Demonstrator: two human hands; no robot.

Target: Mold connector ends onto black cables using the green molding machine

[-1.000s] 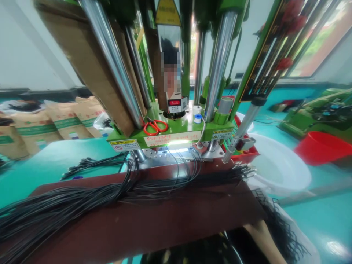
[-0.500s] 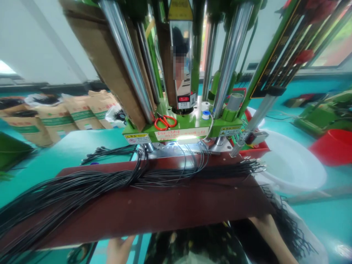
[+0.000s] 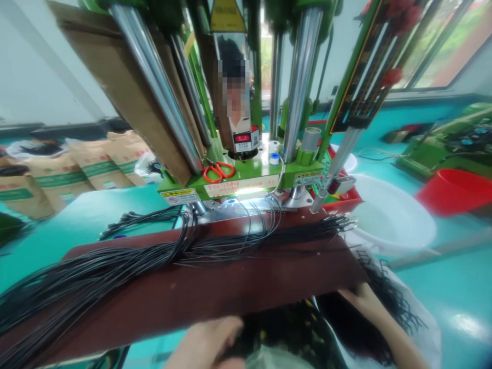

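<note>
My left hand point(image 3: 213, 338) is at the front edge of the dark red board point(image 3: 238, 287), somewhat blurred, thumb and fingers apart with nothing visible between them. My right hand point(image 3: 357, 297) reaches to the board's front right edge, its fingers hidden below, so its grip cannot be seen. Beside that hand are black cords in a white sack point(image 3: 403, 312). A long bundle of black cables point(image 3: 126, 261) lies across the board, its metal-tipped ends at the right. Several thin cables lead from it to the lit metal plate point(image 3: 230, 210) of a green press point(image 3: 246, 171).
Orange-handled scissors point(image 3: 219, 171) and a blue-and-white spool point(image 3: 274, 158) rest on the press. Cardboard point(image 3: 126, 92) leans at its left. To the right stand a white tub point(image 3: 400, 215) and a red bucket point(image 3: 457, 192). Paper sacks point(image 3: 88, 164) line the left back.
My left hand has risen and moved right along the board's front edge. My right hand stays near the board's right corner. The whole view has shifted slightly.
</note>
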